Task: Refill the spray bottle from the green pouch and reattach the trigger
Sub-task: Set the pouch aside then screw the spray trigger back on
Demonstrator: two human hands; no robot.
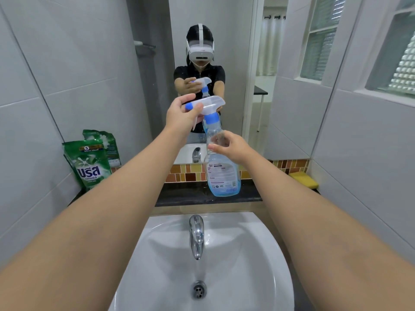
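A home bathroom: white sink (265,254), mirror (224,30), grey tiled walls (56,75).

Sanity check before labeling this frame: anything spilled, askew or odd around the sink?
Nothing spilled or damaged. The spray bottle stands upright on the dark ledge, trigger on, left hand on the trigger, right hand at the neck. The green pouch leans against the wall, which looks normal.

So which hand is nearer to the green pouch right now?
Left. The left hand grips the trigger head, above and right of the green pouch. The right hand holds the spray bottle neck, farther right.
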